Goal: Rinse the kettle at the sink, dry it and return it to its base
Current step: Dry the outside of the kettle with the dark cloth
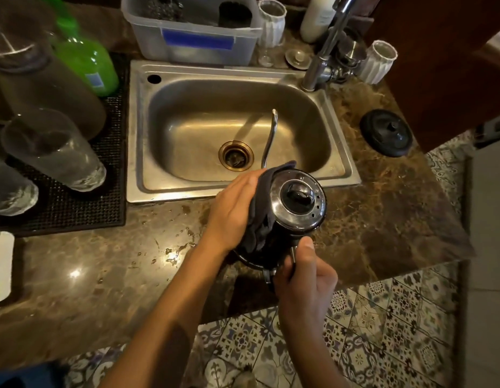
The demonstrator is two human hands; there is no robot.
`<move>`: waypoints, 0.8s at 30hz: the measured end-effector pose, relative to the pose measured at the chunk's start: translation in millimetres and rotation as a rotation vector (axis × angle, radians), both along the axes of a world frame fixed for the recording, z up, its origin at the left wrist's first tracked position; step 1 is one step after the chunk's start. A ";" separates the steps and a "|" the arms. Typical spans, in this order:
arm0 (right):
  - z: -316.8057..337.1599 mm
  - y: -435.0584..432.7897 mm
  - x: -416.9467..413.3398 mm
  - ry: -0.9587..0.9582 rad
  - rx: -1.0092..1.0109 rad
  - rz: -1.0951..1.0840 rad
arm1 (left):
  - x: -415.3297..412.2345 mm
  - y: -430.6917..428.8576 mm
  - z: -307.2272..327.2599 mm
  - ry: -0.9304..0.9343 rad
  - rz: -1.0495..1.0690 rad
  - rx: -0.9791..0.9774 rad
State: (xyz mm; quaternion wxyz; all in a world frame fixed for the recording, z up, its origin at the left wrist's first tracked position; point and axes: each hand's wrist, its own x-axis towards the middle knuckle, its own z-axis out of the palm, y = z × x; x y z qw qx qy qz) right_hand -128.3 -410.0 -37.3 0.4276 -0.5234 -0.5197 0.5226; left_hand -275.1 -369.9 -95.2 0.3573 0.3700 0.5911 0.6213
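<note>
Fingers (pixel 317 271) of the right hand (pixel 304 278) wrap the handle of a black gooseneck kettle (pixel 297 203), thumb pressed on the handle's top. Left hand (pixel 233 208), fingers spread flat, presses a dark cloth (pixel 258 217) against the kettle's left flank; the cloth drapes down that side and over the upper rim. Kettle stands near the surface's (pixel 103 261) front edge, just in front of the sink (pixel 243 77) rim; whether its foot touches the surface cannot be told. Long axis near vertical, seen from above, lid with black knob in place. Thin spout (pixel 271 135) points away from the person, rising over the basin toward the far rim, right of the drain (pixel 236 156). Handle faces the person. Water drops lie on the surface left of the kettle. Round black base (pixel 387 133) sits near the surface's right edge, well apart from the kettle. Faucet (pixel 325 49) rises at the sink's far right corner. Upturned glasses (pixel 53 149) stand on a black mat (pixel 75 214) along the left edge, with a green bottle (pixel 86 57) behind.
</note>
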 end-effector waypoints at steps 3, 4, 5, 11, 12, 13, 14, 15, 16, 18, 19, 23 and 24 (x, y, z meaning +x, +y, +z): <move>-1.1 2.0 0.8 -0.003 0.007 0.021 | -16.3 15.3 10.5 -0.104 -0.162 -0.101; -1.9 2.8 1.5 -0.020 0.025 0.029 | -19.2 17.7 11.7 -0.107 -0.180 -0.121; -3.0 3.2 2.3 -0.030 0.040 0.037 | -20.4 17.5 10.8 -0.106 -0.171 -0.136; -5.4 3.5 2.1 -0.006 -0.022 0.030 | 18.9 -18.2 -14.2 0.126 0.186 -0.051; -5.3 4.4 1.7 -0.008 -0.051 0.022 | 32.1 -24.6 -17.2 0.157 0.272 -0.049; -5.2 5.0 1.6 -0.008 -0.085 0.012 | 46.4 -29.4 -19.7 0.158 0.352 -0.055; -5.3 5.9 2.4 -0.011 -0.111 0.003 | 61.3 -32.1 -21.7 0.160 0.424 -0.054; -5.2 6.0 3.6 -0.015 -0.120 0.008 | 74.9 -34.5 -22.9 0.186 0.486 -0.049; -4.3 6.1 4.7 -0.019 -0.110 0.029 | 86.3 -36.7 -25.2 0.228 0.531 -0.046; -1.1 6.3 6.2 -0.029 -0.059 0.097 | 99.6 -40.5 -27.9 0.264 0.573 -0.039; -0.2 6.5 6.6 -0.031 -0.044 0.116 | 101.5 -41.5 -28.7 0.266 0.578 -0.050; 0.3 9.0 6.2 -0.010 -0.111 0.102 | 99.9 -39.4 -25.1 0.296 0.580 -0.084; -0.7 9.0 6.3 -0.016 -0.115 0.109 | 96.6 -36.9 -22.8 0.314 0.589 -0.082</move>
